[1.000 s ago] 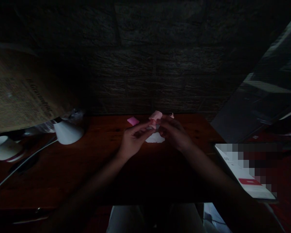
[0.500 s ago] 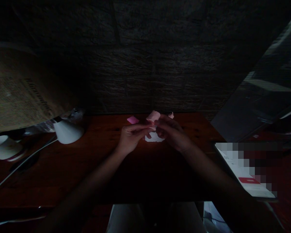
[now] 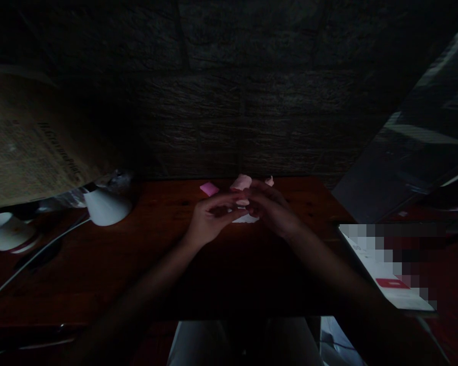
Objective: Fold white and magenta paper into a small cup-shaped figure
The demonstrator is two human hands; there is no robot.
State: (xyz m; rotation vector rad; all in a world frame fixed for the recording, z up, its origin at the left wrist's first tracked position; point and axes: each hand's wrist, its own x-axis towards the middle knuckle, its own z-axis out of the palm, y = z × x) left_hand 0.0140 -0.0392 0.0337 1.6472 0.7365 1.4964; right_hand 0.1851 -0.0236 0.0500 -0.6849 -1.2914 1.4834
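Observation:
Above the tabletop, both hands meet at a thin, soft-looking pale pink piece (image 3: 242, 181) with a curled upper edge; I cannot make out whether it is paper or dough. My right hand (image 3: 270, 206) pinches it from the right, fingers bent. My left hand (image 3: 209, 216) reaches it from the left, fingertips at its lower part and thumb lowered. A lower pale pink bit (image 3: 242, 202) shows between the fingertips. Beneath the hands lies a white sheet (image 3: 246, 219), partly hidden. Behind them are a bright pink piece (image 3: 209, 189) and a small pale pink curl (image 3: 269, 180).
On the left are a white cone-shaped object (image 3: 107, 208), a paper cup (image 3: 7, 231), a white cable (image 3: 41, 259) and a large brown printed paper bag (image 3: 34, 147). A partly blurred flat white item (image 3: 370, 259) lies right. A dark brick wall (image 3: 221, 101) rises behind the wooden table (image 3: 156, 218).
My left thumb has dropped away from its fingers, opening a gap where the lower pale pink bit shows. My right hand and the upper piece have barely moved.

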